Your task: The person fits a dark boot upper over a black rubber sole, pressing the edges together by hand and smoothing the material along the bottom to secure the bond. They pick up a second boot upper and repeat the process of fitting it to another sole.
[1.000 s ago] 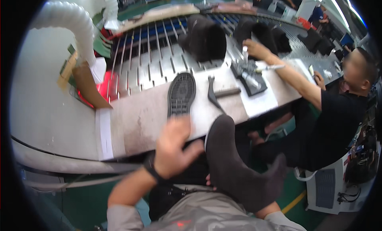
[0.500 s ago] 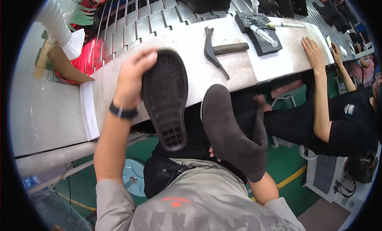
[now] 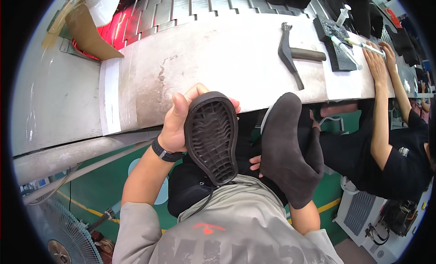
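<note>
Beneath a pale, stained bench (image 3: 190, 55), green floor shows as my left hand (image 3: 175, 123) curls around a black rubber shoe sole (image 3: 212, 136); beside it, my mostly hidden right hand (image 3: 256, 163) grips a dark grey ankle boot (image 3: 290, 150). Past the near edge lies a brown-handled metal hammer (image 3: 287, 50), pale surface stretching left.

bright, diffuse light is falling over the worktop (image 3: 227, 46), whose pale middle is nearly washing out, while a red glow (image 3: 120, 28) is showing at upper left and streaks of glare are lying on the side panel (image 3: 38, 96). the fisheye is bending straight edges toward black corners; the sole (image 3: 212, 136) and boot (image 3: 288, 146) are reading sharp.
</note>
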A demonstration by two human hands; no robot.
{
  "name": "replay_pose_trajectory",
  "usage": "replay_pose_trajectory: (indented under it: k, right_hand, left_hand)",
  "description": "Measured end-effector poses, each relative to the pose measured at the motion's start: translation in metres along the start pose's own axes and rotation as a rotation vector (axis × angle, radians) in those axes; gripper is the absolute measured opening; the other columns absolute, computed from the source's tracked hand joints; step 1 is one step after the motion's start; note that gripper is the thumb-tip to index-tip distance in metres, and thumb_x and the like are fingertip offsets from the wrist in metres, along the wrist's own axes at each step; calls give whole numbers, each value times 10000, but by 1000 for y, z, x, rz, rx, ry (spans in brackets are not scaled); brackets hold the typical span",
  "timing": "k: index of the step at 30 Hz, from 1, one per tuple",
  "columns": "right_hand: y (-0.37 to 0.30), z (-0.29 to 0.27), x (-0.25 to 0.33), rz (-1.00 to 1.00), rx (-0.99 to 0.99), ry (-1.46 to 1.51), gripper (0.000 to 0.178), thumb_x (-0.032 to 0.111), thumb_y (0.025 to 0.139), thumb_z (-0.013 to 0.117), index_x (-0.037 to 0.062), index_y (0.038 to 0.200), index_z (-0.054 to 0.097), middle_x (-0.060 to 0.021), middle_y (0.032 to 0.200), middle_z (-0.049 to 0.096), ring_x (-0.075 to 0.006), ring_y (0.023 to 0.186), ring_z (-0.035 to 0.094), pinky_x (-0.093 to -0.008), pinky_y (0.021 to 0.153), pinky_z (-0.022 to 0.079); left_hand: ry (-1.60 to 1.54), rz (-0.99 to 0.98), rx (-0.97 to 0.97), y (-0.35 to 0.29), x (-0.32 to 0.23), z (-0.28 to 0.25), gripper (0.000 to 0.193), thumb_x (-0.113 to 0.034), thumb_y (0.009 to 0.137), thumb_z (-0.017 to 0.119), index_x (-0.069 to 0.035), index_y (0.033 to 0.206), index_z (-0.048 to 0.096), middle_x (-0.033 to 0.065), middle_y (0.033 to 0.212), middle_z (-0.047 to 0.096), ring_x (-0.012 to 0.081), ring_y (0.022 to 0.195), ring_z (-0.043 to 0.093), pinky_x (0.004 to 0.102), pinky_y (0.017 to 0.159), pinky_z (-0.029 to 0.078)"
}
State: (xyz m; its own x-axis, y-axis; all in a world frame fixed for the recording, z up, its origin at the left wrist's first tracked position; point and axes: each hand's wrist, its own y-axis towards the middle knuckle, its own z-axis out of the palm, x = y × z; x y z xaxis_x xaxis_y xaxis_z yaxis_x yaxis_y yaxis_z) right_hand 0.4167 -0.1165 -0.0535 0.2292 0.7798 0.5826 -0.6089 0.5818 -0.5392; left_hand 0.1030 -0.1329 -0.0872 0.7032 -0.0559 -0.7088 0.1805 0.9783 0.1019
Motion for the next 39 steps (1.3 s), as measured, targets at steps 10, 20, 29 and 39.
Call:
replay_pose_trajectory:
  k: [10,20,29,39]
  right_hand:
    - [1,48,1,-225,-164,-253,1156,885,899,395,-68,1551,445,-326,1416,581,-430,1289,603,-500,1069,516]
    - [-11,94,5,-497,-397,-579,941,759,992,500,-16,1525,516,-219,1425,618,-325,1307,611,-451,1103,506]
    - [-15,157,10,-313,-384,-125,1011,264,1053,718,32,1721,-5,-213,1631,391,-256,1456,498,-392,1245,412]
    - [-11,49,-39,-566,-52,-537,999,236,1071,699,34,1729,-25,-171,1715,310,-245,1552,401,-383,1312,295]
  left_hand:
    - [145,131,-137,11,-12,22,747,-692,1109,371,18,1250,557,312,1293,699,336,1218,704,490,1076,567]
    - [280,-32,-173,-23,-5,41,1635,-916,516,790,89,1674,222,276,1646,442,402,1517,488,515,1236,448]
    - [434,122,140,-1,-29,57,1681,-821,279,871,85,1619,412,244,1517,543,354,1429,561,491,1178,491]
    - [544,184,264,9,-32,63,1362,-423,536,1090,113,1602,433,285,1477,564,386,1399,581,488,1136,506]
